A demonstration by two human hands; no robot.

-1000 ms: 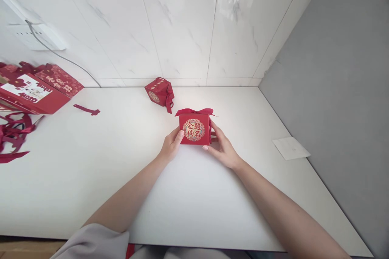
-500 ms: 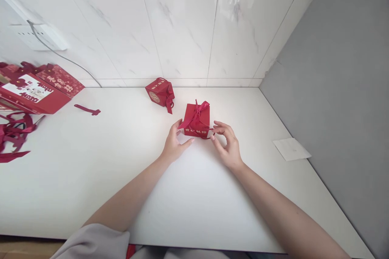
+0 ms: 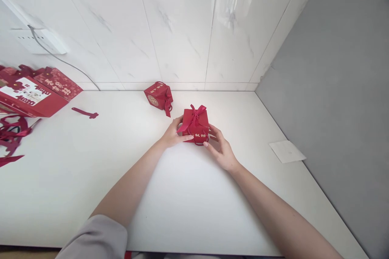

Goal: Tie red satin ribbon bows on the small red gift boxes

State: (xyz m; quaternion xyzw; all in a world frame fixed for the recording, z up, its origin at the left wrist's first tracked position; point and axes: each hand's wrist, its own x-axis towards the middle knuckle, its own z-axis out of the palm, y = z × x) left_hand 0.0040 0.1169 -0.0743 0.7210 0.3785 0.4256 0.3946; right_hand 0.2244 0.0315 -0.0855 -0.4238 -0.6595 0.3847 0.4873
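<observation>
A small red gift box (image 3: pixel 202 120) with a pink-red ribbon bow (image 3: pixel 195 116) on top sits upright on the white table. Gold characters and a thin red cord show on its front. My left hand (image 3: pixel 174 134) grips its left side, thumb across the front and fingers partly hidden behind. On the right side, my right hand (image 3: pixel 222 149) has its fingers against the box and its thumb by the front corner. Just behind and to the left, a second red gift box (image 3: pixel 156 96) lies tilted, its bow facing right.
At the far left stand red printed boxes (image 3: pixel 57 103) beside a heap of red ribbons (image 3: pixel 13 131). A dark red strip (image 3: pixel 85 112) lies near them. A white paper (image 3: pixel 287 151) rests by the grey panel (image 3: pixel 334 89). A cable (image 3: pixel 69 63) hangs from the wall socket.
Both hands have closed in on the box; my left thumb now lies on its front, and my right fingers have reached its right side. The view has shifted slightly.
</observation>
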